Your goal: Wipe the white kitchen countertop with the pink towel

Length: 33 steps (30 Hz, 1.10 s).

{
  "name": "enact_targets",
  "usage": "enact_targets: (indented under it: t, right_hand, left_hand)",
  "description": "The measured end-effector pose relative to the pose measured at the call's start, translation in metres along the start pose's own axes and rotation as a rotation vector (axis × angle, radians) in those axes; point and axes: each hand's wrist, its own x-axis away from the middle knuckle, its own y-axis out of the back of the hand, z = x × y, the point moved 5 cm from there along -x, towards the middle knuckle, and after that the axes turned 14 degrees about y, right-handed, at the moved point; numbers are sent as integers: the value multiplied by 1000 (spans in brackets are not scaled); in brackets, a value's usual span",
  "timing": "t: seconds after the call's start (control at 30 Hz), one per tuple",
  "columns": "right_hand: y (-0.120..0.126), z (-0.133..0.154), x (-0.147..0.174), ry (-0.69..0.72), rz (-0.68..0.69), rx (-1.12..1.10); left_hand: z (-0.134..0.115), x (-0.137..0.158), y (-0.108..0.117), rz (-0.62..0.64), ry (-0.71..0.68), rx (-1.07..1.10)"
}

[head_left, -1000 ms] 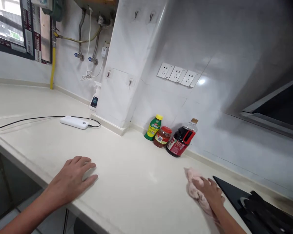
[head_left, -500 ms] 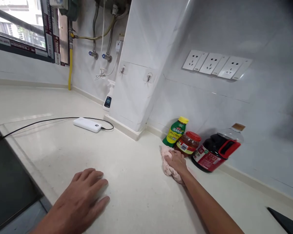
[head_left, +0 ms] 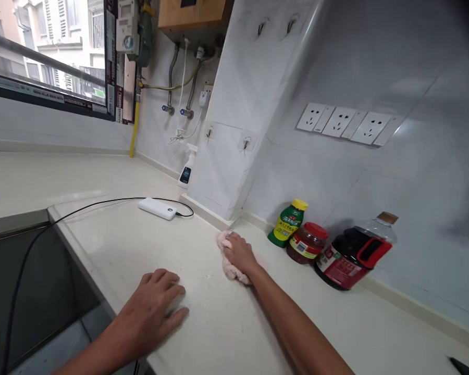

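Observation:
My right hand [head_left: 241, 253] presses a crumpled pink cloth [head_left: 231, 269] onto the white countertop [head_left: 203, 323], close to the base of the wall pillar. The fingers are bent over the cloth and partly cover it. Near the counter's front edge, my left hand [head_left: 156, 304] rests with its fingers apart and nothing in it. To the right of the cloth stand a green bottle with a yellow cap [head_left: 288, 224], a red-lidded jar [head_left: 307, 242] and a large dark bottle with a red handle [head_left: 354, 252].
A white power bank [head_left: 157, 208] lies on the counter, with a black cable [head_left: 101, 202] running left over the edge. A white spray bottle [head_left: 187, 166] stands in the corner beside the pillar. Sockets [head_left: 347, 124] line the right wall. A dark object [head_left: 463, 366] shows at lower right.
My right hand has moved left with the cloth, from beside the jar to near the pillar's base. The left hand stays on the counter. The view has tilted up and turned slightly left.

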Motion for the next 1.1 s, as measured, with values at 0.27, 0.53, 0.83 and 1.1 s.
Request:
enact_targets:
  t: [0.27, 0.53, 0.83, 1.1]
  right_hand:
    - [15, 99, 139, 406, -31, -241]
    - [58, -114, 292, -410, -84, 212]
    - [68, -152, 180, -707, -18, 115]
    - [16, 64, 77, -2, 71, -94]
  left_hand:
    - [9, 4, 0, -89, -32, -5]
    - [6, 1, 3, -78, -22, -21]
    - [12, -5, 6, -32, 103, 128]
    - [23, -7, 6, -64, 198, 251]
